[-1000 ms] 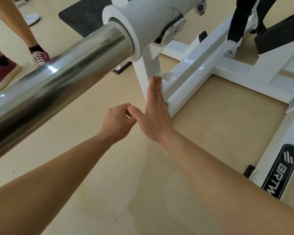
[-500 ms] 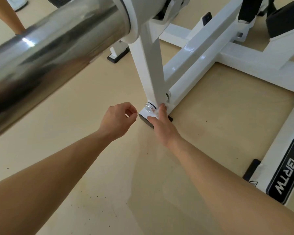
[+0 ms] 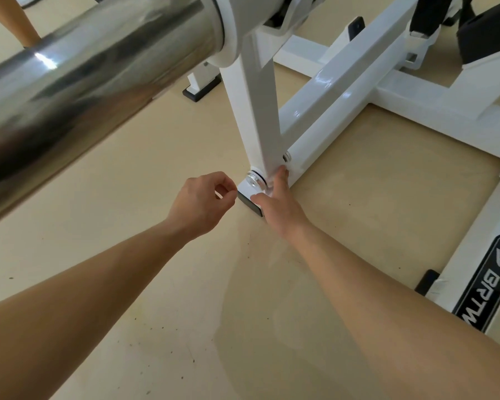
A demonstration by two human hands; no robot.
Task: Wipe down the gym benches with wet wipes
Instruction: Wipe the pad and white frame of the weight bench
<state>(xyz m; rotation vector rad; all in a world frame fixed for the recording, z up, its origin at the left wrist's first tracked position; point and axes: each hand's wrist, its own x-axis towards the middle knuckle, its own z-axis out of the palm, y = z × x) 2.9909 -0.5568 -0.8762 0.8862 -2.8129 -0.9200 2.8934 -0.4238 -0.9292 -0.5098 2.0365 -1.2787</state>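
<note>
Pressing flat against the foot of the white upright post (image 3: 256, 116), the right hand (image 3: 277, 202) hides any wet wipe beneath its fingers. The left hand (image 3: 201, 204) hovers loosely curled, empty. Knuckles could scrape the bolt (image 3: 254, 179) just beside them.

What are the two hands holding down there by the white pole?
The left hand is loosely curled and holds nothing visible. The right hand presses flat against the foot of the white upright post; whether a wipe lies under it cannot be told.
</note>
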